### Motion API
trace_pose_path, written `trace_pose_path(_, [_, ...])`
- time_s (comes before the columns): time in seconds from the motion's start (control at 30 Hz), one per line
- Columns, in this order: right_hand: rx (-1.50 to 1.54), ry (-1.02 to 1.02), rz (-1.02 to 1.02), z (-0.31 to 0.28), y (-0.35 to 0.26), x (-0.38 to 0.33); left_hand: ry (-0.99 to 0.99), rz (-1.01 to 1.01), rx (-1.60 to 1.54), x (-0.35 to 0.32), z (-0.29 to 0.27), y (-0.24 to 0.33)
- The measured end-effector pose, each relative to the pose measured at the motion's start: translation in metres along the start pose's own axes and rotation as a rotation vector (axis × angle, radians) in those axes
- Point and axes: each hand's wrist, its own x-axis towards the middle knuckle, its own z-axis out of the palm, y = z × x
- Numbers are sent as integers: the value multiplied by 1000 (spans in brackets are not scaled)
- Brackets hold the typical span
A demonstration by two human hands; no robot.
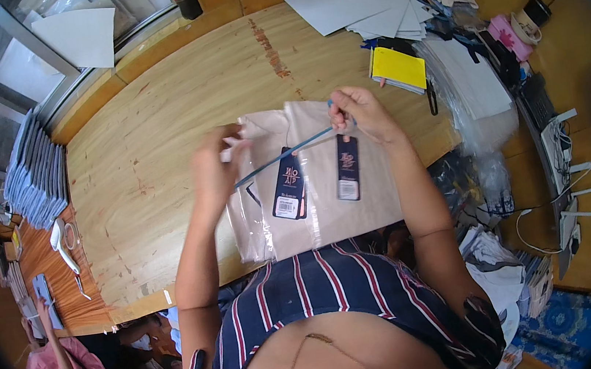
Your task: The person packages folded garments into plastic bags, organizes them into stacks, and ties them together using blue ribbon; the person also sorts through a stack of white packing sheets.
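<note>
In the head view, the right hand [351, 110] pinches a blue strip [284, 155] slanting to the left wrist; the left hand [217, 156] has curled, blurred fingers, and I cannot tell what they grip. Between and nearer than them, a clear bag [243, 228] holds pale cloth [366, 218] bearing dark tags [347, 163], its bottom by the table [137, 159]'s near edge. Open wood stretches beyond and left of the hands; a yellow notebook [399, 67] sits just beyond the right.

The right hand [362, 113] pinches; the left hand [219, 149] curls loosely.
</note>
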Motion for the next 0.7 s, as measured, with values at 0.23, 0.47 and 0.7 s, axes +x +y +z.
trace_pose_path(0.23, [-1036, 903, 37, -65, 59, -56, -109, 318, 251, 3, 59, -18])
trace_pose_path(0.47, [-1105, 784, 587, -79, 74, -84, 322, -578, -299, -55, 4, -79])
trace_pose_path(0.7, [-667, 214, 445, -91, 56, -104, 68, -242, 47, -94, 22, -69])
